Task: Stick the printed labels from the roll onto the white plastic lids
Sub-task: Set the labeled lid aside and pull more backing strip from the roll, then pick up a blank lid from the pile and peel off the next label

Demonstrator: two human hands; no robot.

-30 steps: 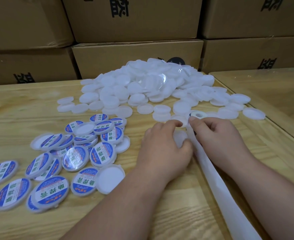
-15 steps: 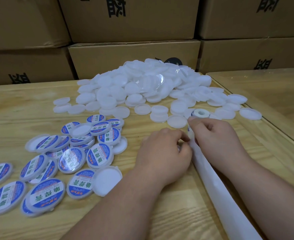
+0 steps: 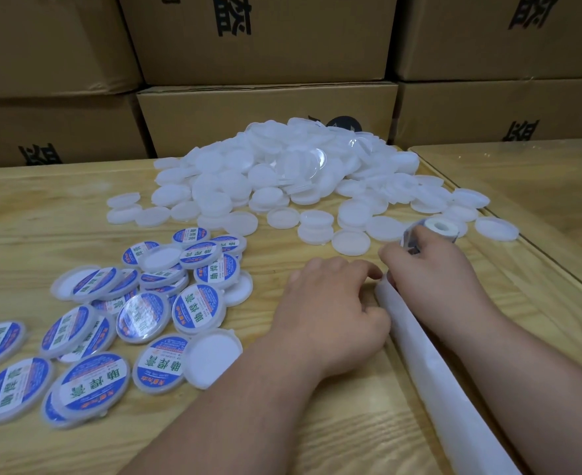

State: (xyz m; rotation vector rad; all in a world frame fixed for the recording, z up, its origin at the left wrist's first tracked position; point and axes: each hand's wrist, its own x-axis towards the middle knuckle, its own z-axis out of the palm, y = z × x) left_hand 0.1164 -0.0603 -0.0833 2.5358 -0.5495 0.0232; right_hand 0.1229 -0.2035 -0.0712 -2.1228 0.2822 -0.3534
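Left hand (image 3: pixel 330 313) is being held palm-down on the table (image 3: pixel 36 207), fingers curled, tips meeting the top end of the backing strip (image 3: pixel 430 368). A pinch on the strip edge is suggested, but the contact is being hidden by the knuckles, so it cannot be told whether anything is held.

Right hand (image 3: pixel 430 269) is being kept beside it, fingers curled around the label roll (image 3: pixel 435 229); a dark printed label is showing at the fingertips. The roll is lying at the near right edge of the blank lids (image 3: pixel 276 180), with its white core facing up.

Against the frame one second ago: a blank lid was being covered under the left fingers then; none is being seen there now. Half a second ago the roll was lying clear beyond the right fingertips; now it is being gripped. Both hands are being kept at nearly the same spot on the table throughout.

The strip is being trailed from between the hands toward the lower right, under the right forearm.

Labelled lids (image 3: pixel 118 323) are lying overlapped at the left, blue-and-white faces mostly up, a few inverted. The blank heap is lying at the far centre, in front of stacked cartons (image 3: pixel 265 108).
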